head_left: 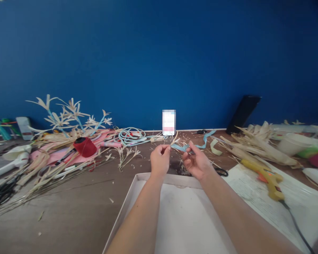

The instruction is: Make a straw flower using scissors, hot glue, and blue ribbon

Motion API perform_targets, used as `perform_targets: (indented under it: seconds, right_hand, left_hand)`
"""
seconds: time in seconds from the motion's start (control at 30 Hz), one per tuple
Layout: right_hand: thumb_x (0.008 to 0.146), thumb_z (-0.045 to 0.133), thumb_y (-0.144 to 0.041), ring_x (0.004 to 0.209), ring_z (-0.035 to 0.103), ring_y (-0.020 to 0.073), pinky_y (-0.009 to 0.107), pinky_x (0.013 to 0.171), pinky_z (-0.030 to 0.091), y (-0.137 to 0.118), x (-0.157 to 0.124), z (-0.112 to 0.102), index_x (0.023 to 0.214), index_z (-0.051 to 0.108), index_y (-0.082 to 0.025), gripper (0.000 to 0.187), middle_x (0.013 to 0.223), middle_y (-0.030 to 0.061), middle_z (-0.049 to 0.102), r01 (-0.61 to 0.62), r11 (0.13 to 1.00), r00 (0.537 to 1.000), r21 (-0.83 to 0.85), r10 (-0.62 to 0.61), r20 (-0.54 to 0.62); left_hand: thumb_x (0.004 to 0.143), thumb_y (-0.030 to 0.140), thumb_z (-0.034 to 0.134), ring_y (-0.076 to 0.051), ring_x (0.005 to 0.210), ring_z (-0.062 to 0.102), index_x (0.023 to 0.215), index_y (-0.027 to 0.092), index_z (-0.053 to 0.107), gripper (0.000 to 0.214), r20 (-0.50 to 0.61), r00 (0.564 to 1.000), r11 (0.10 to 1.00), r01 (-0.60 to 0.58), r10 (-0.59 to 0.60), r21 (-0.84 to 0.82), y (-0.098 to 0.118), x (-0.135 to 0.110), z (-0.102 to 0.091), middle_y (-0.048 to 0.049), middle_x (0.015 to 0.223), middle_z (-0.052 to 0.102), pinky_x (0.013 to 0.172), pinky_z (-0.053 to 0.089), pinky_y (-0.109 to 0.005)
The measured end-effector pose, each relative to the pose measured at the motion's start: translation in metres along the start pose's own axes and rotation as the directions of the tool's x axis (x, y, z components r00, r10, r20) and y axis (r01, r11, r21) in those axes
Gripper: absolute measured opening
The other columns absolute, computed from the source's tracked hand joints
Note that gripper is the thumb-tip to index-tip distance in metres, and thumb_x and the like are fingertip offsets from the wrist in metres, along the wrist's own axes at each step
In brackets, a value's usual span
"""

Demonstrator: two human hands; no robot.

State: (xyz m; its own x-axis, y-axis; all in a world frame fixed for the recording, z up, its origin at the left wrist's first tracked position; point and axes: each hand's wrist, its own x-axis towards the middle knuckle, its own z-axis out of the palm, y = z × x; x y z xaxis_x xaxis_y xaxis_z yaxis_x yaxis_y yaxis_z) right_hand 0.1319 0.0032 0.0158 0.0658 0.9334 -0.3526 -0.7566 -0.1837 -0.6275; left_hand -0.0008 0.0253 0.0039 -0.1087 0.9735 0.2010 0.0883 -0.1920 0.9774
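Note:
My left hand [160, 159] is pinched shut on a small pale straw flower piece [174, 141] held above the table. My right hand [196, 162] is closed on a light blue ribbon strip [187, 147] that runs up and right toward the wall. Both hands meet over the far edge of a shallow white box lid [137, 190] lying in front of me. Thin straw bits stick out between the two hands.
Left: a pile of straw stems, finished straw flowers [66, 118], a red thread spool [85, 146], a pink sheet, black scissors [1, 192]. Right: a yellow glue gun [267, 178] on paper, dried husks [257, 144], a white bowl. A blue wall stands behind.

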Motion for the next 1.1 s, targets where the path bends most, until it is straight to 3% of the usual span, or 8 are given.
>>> perform_targets:
  seconds: [0.17, 0.27, 0.5, 0.73, 1.1]
  right_hand:
    - [0.071, 0.068, -0.022, 0.046, 0.053, 0.0038, 0.008, 0.033, 0.039, 0.003, 0.002, -0.001, 0.075, 0.056, -0.019, 0.014, 0.059, -0.0045, 0.057, 0.050, 0.995, 0.999, -0.083, -0.051, -0.011]
    - [0.067, 0.069, -0.012, 0.046, 0.052, 0.0029, 0.008, 0.033, 0.039, 0.005, 0.002, -0.001, 0.082, 0.059, -0.020, 0.019, 0.063, -0.0048, 0.058, 0.048, 0.995, 0.999, -0.084, -0.046, 0.030]
    - [0.063, 0.075, -0.026, 0.048, 0.049, 0.0028, 0.010, 0.034, 0.039, 0.009, 0.001, 0.001, 0.080, 0.062, -0.018, 0.023, 0.065, -0.0045, 0.057, 0.085, 0.977, 0.987, -0.195, -0.056, 0.150]
    - [0.059, 0.076, -0.026, 0.046, 0.045, 0.0033, 0.011, 0.031, 0.034, 0.011, 0.004, 0.005, 0.077, 0.062, -0.018, 0.024, 0.062, -0.0047, 0.054, 0.116, 0.970, 0.993, -0.216, -0.107, 0.054]
    - [0.059, 0.073, -0.015, 0.048, 0.047, 0.0027, 0.010, 0.032, 0.034, 0.013, 0.001, 0.005, 0.078, 0.063, -0.018, 0.022, 0.067, -0.0045, 0.058, 0.099, 0.979, 0.992, -0.178, -0.084, 0.093]
  left_hand:
    - [0.073, 0.030, 0.056, -0.012, 0.063, 0.056, 0.082, 0.016, 0.066, 0.019, 0.000, 1.000, 1.000, -0.012, 0.012, 0.000, 0.002, -0.001, 0.000, -0.0027, 0.072, 0.066, 0.062, 0.043, -0.023]
    - [0.073, 0.028, 0.055, -0.011, 0.060, 0.055, 0.082, 0.015, 0.066, 0.019, 0.011, 1.000, 1.000, -0.017, 0.017, 0.004, 0.004, -0.002, 0.000, -0.0025, 0.072, 0.066, 0.060, 0.042, -0.022]
    - [0.073, 0.026, 0.055, -0.010, 0.058, 0.051, 0.078, 0.016, 0.066, 0.016, 0.038, 0.998, 0.998, -0.043, 0.041, 0.046, 0.006, -0.005, 0.002, -0.0004, 0.067, 0.064, 0.057, 0.039, -0.021]
    - [0.074, 0.027, 0.056, -0.012, 0.064, 0.055, 0.079, 0.015, 0.066, 0.016, 0.060, 0.997, 0.997, -0.059, 0.056, 0.052, 0.012, -0.009, 0.004, -0.0018, 0.071, 0.066, 0.061, 0.040, -0.021]
    - [0.077, 0.025, 0.054, -0.012, 0.071, 0.058, 0.082, 0.019, 0.065, 0.014, 0.016, 0.989, 0.981, -0.145, 0.144, 0.132, 0.003, -0.011, 0.008, -0.0009, 0.078, 0.067, 0.068, 0.043, -0.023]
